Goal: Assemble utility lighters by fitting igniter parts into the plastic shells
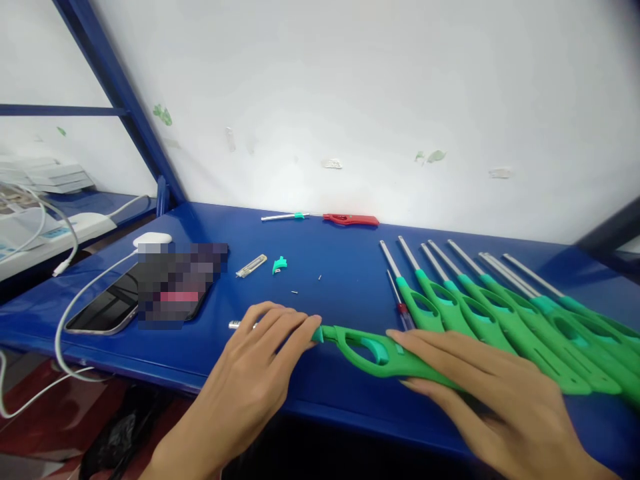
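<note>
A green long-nozzle lighter (410,365) lies crosswise between my hands, above the front edge of the blue table. My right hand (495,383) is closed round its handle, with the thumb below and the fingers on top. My left hand (265,353) is closed round the lighter's metal tube (235,325), whose tip shows left of the fingers. A teal collar (318,334) sticks out by the left fingertips, meeting the narrow front of the green body. Whether the two are fully joined, I cannot tell. The teal trigger (377,350) shows inside the loop.
Several green lighters (480,313) lie in a row at right, beside a screwdriver (404,313). Behind are a red lighter body (353,219) and a loose tube (285,217). A clear fuel tank (251,266), teal trigger piece (279,265), phones (107,300) and white cable (63,320) lie left.
</note>
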A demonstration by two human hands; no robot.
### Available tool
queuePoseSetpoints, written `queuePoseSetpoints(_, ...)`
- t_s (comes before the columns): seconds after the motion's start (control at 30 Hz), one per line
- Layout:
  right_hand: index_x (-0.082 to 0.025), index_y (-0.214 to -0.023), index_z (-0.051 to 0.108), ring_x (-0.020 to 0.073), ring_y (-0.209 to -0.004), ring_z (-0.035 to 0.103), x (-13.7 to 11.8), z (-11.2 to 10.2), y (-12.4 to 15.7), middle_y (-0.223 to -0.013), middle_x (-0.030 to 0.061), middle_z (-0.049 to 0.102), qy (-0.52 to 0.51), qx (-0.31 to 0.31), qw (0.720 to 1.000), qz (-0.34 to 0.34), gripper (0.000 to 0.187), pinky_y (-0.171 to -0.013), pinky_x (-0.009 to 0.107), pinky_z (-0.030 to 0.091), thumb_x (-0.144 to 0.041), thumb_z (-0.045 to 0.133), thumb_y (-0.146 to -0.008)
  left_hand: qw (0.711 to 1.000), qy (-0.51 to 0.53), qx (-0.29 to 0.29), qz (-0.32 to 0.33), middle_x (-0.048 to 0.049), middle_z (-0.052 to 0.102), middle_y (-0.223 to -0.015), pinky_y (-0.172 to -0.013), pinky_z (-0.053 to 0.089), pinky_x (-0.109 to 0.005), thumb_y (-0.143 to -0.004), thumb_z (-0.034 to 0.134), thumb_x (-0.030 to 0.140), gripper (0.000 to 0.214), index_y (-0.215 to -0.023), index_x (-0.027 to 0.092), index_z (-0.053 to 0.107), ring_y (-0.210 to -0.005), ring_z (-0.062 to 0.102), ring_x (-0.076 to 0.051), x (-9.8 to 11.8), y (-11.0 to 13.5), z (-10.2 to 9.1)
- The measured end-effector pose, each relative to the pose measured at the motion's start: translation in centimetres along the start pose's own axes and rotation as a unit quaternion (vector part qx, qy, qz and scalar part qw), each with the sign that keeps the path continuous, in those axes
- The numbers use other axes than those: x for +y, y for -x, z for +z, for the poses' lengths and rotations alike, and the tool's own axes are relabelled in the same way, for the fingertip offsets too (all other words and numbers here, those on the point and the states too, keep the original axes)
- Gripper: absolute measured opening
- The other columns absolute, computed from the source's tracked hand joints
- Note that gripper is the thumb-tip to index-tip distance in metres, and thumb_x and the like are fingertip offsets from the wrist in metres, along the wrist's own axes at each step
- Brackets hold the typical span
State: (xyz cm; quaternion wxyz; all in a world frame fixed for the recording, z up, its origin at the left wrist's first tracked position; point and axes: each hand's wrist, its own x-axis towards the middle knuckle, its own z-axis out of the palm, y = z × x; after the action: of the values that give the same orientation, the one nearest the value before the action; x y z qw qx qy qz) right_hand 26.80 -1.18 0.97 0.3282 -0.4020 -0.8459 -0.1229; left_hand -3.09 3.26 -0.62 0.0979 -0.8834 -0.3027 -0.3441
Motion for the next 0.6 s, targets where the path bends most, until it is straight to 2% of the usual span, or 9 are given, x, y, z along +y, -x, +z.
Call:
queuePoseSetpoints(0.13,-0.027,-0.132,0.068,0.0137,-0.106,0.078,0.1,-0.5,0.5,-0.121,-0.0019,0.08,-0.004,0.0,1.0,0.004,0.032,-0.093,0.02,0.061,-0.027,0.066,-0.1,1.0,0.003,0.009,-0.006,-0.0122,0.07,-0.114,-0.088,0.049,-0.04,-0.096,0.053,-0.009,0.044,-0.135,0.01,0.062,-0.096,0.062,-0.023,0.3,0.1,0.0)
queuePoseSetpoints(0.33,-0.03,-0.132,0.068,0.0157,-0.104,0.079,0.1,-0.6,0.1,-0.12,-0.0035,0.08,-0.017,-0.01,1.0,0.011,0.033,-0.088,0.021,0.064,-0.028,0.065,-0.1,1.0,-0.023,0.02,-0.002,-0.0114,0.071,-0.114,-0.085,0.051,-0.036,-0.089,0.043,-0.014,0.057,-0.135,0.013,0.064,-0.096,0.064,-0.022,0.5,0.1,-0.2)
queuePoseSetpoints(0.47,-0.032,-0.133,0.069,0.0181,-0.104,0.079,-0.1,-0.4,0.1,-0.12,-0.0031,0.08,-0.03,-0.008,0.999,0.022,0.036,-0.086,0.024,0.066,-0.028,0.067,-0.098,0.999,-0.035,0.021,-0.004,-0.0087,0.072,-0.11,-0.087,0.049,-0.036,-0.088,0.043,-0.014,0.058,-0.133,0.015,0.065,-0.092,0.064,-0.021,1.0,0.2,-0.4)
queuePoseSetpoints(0.6,-0.034,-0.134,0.069,0.019,-0.102,0.08,-0.2,-0.5,0.4,-0.118,-0.0033,0.081,-0.038,-0.009,0.999,0.027,0.038,-0.087,0.025,0.066,-0.028,0.069,-0.096,0.999,-0.038,0.014,0.009,-0.0081,0.073,-0.112,-0.094,0.047,-0.038,-0.088,0.04,-0.015,0.059,-0.133,0.014,0.066,-0.097,0.065,-0.021,1.4,0.3,-0.5)
